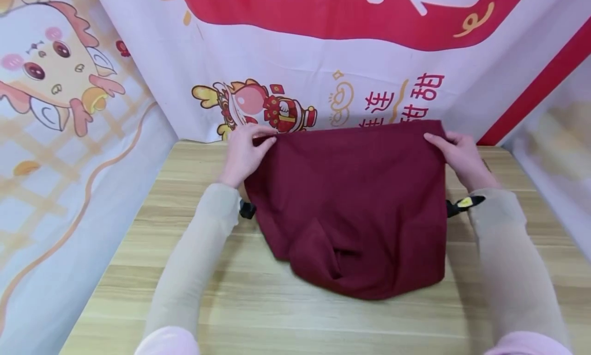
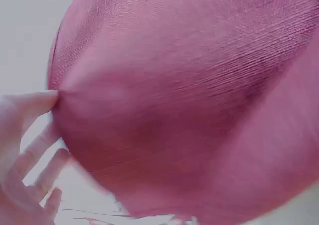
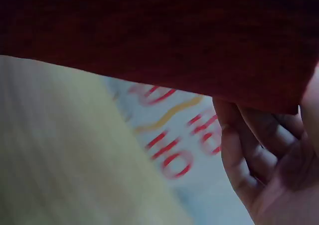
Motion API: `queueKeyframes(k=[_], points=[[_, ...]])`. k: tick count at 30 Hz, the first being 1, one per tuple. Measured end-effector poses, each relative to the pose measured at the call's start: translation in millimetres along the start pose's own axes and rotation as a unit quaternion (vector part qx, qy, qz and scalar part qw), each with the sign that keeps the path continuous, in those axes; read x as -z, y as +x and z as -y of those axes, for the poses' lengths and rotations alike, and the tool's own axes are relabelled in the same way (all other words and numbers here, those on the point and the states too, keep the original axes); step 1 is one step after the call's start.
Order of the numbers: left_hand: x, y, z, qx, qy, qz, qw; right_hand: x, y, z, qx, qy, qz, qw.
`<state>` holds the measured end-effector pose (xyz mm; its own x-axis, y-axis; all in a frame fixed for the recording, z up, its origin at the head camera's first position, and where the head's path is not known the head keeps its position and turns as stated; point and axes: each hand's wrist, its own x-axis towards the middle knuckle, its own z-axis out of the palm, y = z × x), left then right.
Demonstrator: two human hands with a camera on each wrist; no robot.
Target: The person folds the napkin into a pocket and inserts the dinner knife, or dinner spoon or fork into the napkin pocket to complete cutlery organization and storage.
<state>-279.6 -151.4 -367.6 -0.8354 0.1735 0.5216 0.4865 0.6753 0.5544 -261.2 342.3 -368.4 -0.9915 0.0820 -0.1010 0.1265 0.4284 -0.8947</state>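
Observation:
A dark red cloth (image 1: 351,191) hangs between the two hands in the head view, its top edge stretched nearly straight and its lower part bunched in folds over the table. The left hand (image 1: 244,152) pinches the upper left corner between thumb and fingers; the left wrist view shows that hand (image 2: 30,155) at the edge of the cloth (image 2: 164,110), the other fingers spread. At the upper right corner, the right hand (image 1: 461,157) pinches the cloth with its thumb in front. In the right wrist view, fingers of the right hand (image 3: 269,160) lie behind the cloth (image 3: 149,40).
The wood-grain table (image 1: 323,324) extends beneath the cloth and forearms. A white printed curtain (image 1: 286,52) with red areas stands behind the table's back edge, and another printed cloth (image 1: 69,155) hangs at the left. Black straps or mounts show at both wrists.

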Motion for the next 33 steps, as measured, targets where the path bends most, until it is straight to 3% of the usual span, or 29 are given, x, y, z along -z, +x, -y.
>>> queueKeyframes(k=[2, 5, 8, 12, 14, 17, 22, 24, 27, 33], points=[[-11.8, -2.5, 8.4, 0.021, 0.041, 0.044, 0.998, -5.0, 7.8, -12.5, -0.007, -0.028, 0.017, 0.9994], [-21.1, -18.6, 17.5, 0.053, 0.06, 0.108, 0.9909, -8.4, 10.8, -32.3, -0.027, -0.058, 0.066, 0.9958], [-20.6, -39.5, 22.3, 0.08, 0.04, 0.151, 0.9844, -7.4, 4.9, -46.6, -0.04, -0.06, 0.097, 0.9926], [-9.3, -66.9, 23.4, 0.106, 0.003, 0.181, 0.9777, -2.6, -13.4, -54.7, -0.045, -0.094, 0.12, 0.9872], [-3.3, -79.2, 21.3, 0.098, 0.0, 0.193, 0.9763, -0.6, -26.3, -56.1, -0.05, -0.117, 0.131, 0.9832], [2.5, -95.4, 11.9, 0.049, -0.002, 0.218, 0.9747, 0.6, -48.3, -57.6, -0.049, -0.13, 0.143, 0.9799], [1.1, -117.7, -13.3, -0.017, -0.005, 0.291, 0.9564, 1.8, -86.5, -60.0, -0.049, -0.134, 0.169, 0.9751], [-2.5, -123.6, -18.9, -0.024, 0.005, 0.322, 0.9466, 1.8, -100.2, -61.4, -0.044, -0.143, 0.185, 0.9714], [-8.5, -127.4, -20.1, -0.027, 0.026, 0.341, 0.9392, 0.5, -114.9, -66.6, -0.025, -0.159, 0.207, 0.9649], [-14.0, -128.4, -16.3, -0.031, 0.021, 0.329, 0.9436, -1.6, -127.3, -78.4, 0.019, -0.125, 0.283, 0.9507]])
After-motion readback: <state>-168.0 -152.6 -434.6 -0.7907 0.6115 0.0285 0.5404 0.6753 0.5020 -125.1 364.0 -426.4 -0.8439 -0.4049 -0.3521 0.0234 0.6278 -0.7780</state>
